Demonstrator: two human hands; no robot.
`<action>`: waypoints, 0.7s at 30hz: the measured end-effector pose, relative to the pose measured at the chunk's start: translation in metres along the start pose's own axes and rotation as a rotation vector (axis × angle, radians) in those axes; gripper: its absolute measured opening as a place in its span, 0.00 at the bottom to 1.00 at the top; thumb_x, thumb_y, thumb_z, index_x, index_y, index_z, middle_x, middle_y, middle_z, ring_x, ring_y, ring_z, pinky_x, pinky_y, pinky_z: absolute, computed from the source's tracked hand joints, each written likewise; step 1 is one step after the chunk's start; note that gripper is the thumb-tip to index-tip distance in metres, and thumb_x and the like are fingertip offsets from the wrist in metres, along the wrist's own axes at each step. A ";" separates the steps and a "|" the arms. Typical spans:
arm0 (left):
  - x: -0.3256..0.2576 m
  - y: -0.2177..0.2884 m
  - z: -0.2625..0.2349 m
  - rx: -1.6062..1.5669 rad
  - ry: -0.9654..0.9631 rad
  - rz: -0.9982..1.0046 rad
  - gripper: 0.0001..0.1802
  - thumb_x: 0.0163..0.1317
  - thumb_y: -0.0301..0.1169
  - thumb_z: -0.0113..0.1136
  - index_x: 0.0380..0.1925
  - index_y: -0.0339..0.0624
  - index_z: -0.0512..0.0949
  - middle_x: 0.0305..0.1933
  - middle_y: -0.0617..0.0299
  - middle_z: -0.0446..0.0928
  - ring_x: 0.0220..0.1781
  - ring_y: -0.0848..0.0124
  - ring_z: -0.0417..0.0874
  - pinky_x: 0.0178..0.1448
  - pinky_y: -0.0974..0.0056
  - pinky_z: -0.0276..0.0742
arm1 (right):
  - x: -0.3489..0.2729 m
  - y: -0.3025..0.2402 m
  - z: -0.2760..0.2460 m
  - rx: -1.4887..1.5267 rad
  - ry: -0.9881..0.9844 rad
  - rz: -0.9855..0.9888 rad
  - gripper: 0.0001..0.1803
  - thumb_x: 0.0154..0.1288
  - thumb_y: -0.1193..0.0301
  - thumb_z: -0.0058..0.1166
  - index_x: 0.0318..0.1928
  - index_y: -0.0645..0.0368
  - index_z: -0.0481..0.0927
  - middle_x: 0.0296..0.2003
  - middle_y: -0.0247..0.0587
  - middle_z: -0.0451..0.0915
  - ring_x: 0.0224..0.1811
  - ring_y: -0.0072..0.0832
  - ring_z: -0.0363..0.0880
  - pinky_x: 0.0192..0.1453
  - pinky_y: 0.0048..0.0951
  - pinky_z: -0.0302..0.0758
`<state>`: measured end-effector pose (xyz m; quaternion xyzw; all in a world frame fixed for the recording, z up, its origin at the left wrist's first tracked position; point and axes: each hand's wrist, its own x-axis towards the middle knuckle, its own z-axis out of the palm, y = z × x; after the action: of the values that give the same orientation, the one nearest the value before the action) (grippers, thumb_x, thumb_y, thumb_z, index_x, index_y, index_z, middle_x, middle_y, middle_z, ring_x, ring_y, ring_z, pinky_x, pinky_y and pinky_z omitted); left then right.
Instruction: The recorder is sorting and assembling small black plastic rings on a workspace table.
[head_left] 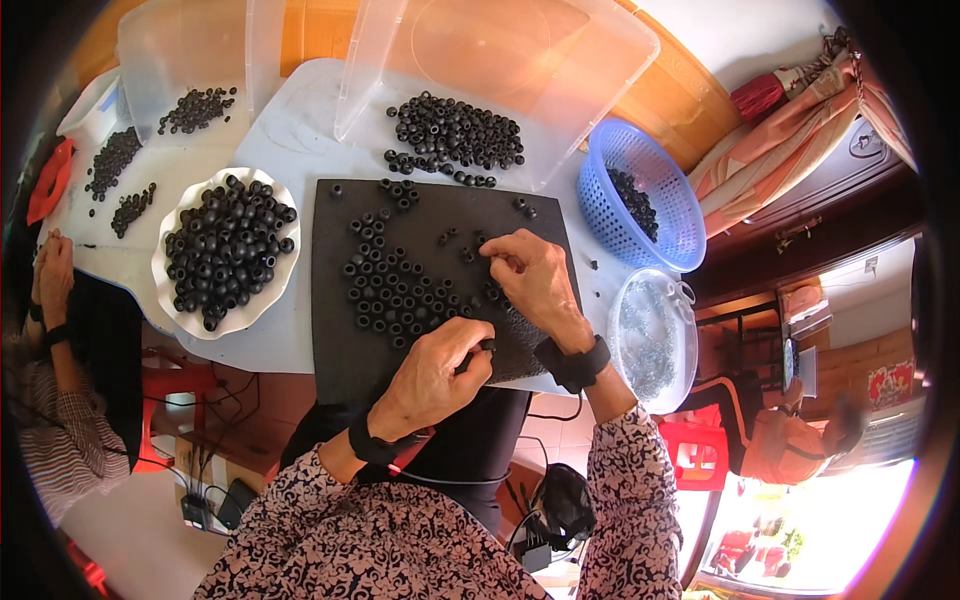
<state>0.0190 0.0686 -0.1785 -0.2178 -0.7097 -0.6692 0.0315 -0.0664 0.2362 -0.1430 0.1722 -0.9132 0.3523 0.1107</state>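
A person's left hand is pinching one small black rubber ring over the dark mat, while the right hand is closing fingertips on another among the scattered rings; light, grippy pieces, probably best pinched by the rim.

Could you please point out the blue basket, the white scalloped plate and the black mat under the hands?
blue basket (668,196), head view, on its bare mesh wall.
white scalloped plate (166,290), head view, on its left rim.
black mat (336,340), head view, on a bare lower-left patch.
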 end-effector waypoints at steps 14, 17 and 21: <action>0.000 0.002 0.001 0.033 -0.029 -0.021 0.12 0.57 0.20 0.57 0.42 0.34 0.75 0.34 0.52 0.78 0.33 0.62 0.83 0.37 0.63 0.77 | -0.017 0.005 -0.008 0.086 0.075 0.201 0.09 0.59 0.79 0.53 0.39 0.64 0.84 0.23 0.43 0.80 0.22 0.26 0.77 0.30 0.27 0.73; 0.001 0.002 0.000 0.059 -0.029 0.000 0.11 0.57 0.20 0.56 0.41 0.34 0.75 0.34 0.54 0.79 0.33 0.66 0.84 0.38 0.64 0.78 | -0.022 -0.007 -0.009 0.134 0.106 0.206 0.09 0.59 0.80 0.53 0.39 0.65 0.84 0.24 0.45 0.80 0.23 0.29 0.78 0.31 0.28 0.74; 0.001 0.001 0.001 0.091 -0.039 0.035 0.11 0.57 0.19 0.56 0.42 0.34 0.75 0.34 0.54 0.79 0.33 0.67 0.84 0.37 0.65 0.78 | -0.036 -0.016 -0.005 0.141 0.105 0.089 0.09 0.56 0.81 0.55 0.38 0.64 0.84 0.28 0.46 0.80 0.25 0.32 0.80 0.33 0.29 0.76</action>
<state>0.0190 0.0699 -0.1770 -0.2414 -0.7359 -0.6314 0.0392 -0.0265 0.2369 -0.1414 0.1202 -0.8859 0.4288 0.1301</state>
